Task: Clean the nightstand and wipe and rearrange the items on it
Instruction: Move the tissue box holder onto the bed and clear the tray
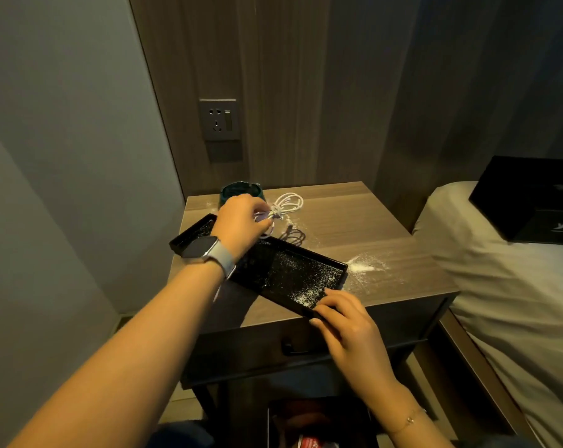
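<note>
A black rectangular tray (283,273) dusted with white powder lies slantwise on the wooden nightstand (348,221). My right hand (345,321) grips the tray's near right corner at the nightstand's front edge. My left hand (241,221), with a watch on the wrist, reaches over the tray and pinches a coiled white cable (285,205) lifted just above the surface. A dark cable (293,236) lies beside it. A dark green cup (238,190) stands behind my left hand, partly hidden. A pile of white powder (364,265) lies on the nightstand to the right of the tray.
A wall socket (219,119) is on the wooden panel above the nightstand. A bed (506,286) with a black box (532,202) on it stands on the right. A drawer handle (294,349) shows below the top. A bin (319,425) sits under the nightstand.
</note>
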### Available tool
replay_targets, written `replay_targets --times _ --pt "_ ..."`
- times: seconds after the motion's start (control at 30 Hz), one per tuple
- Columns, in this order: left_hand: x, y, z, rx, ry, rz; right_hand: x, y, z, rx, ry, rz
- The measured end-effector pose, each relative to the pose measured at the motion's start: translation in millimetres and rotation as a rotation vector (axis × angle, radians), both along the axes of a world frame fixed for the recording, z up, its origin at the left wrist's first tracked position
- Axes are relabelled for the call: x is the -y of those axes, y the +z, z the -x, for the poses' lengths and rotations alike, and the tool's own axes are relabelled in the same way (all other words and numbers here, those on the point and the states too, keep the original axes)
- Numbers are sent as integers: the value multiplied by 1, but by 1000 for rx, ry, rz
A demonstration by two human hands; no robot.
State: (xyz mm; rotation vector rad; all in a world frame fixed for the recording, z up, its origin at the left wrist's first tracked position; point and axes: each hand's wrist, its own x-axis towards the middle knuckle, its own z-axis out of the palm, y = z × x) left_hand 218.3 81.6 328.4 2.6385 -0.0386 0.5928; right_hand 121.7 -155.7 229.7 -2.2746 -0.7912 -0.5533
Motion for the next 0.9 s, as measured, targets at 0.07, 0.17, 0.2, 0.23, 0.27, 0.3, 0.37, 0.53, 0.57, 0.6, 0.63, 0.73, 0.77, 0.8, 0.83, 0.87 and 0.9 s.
replay_targets --times 0.07,0.17,0.2,0.23,0.27,0.3,0.37,0.53,0.57,0.6,0.63,0.73,0.77,0.8,0.83,0.87,0.9 --pt "11 6 -29 -44 -43 -83 5 1 -2 -9 27 -6" --pt "29 4 -67 -123 -48 -185 8 0 -4 -25 50 -26" --pt "33 1 -75 -164 -43 -195 8 0 -4 -34 53 -37" --pt "36 -3 -81 -203 -37 -188 8 0 -4 -45 54 -46" --pt "37 -7 -84 -234 -31 -163 7 1 -4 -49 57 -55" --pt "37 -10 -84 -243 -23 -134 7 0 -4 -43 59 -62" --pt "36 -13 -74 -200 -12 -83 8 -2 -4 -24 59 -76" --pt "-6 -5 -9 -26 54 89 6 -1 -3 4 55 -110" --pt "-21 -7 6 -6 107 121 7 1 -3 0 54 -119" --pt "-37 -11 21 7 172 148 8 3 -2 -11 53 -128" --pt "-52 -16 34 4 244 168 9 6 -1 -27 52 -133" --pt "-82 -35 63 -95 414 131 19 12 1 -64 70 -112" --pt "-88 -42 70 -130 449 110 23 12 2 -79 84 -100" --pt "-92 -47 78 -152 474 95 27 12 3 -101 99 -91" --pt "-97 -52 83 -164 488 86 31 11 4 -127 115 -85" --pt "-100 -57 88 -169 489 83 33 10 4 -149 125 -79" --pt "-102 -60 92 -168 479 88 33 9 6 -166 128 -79"
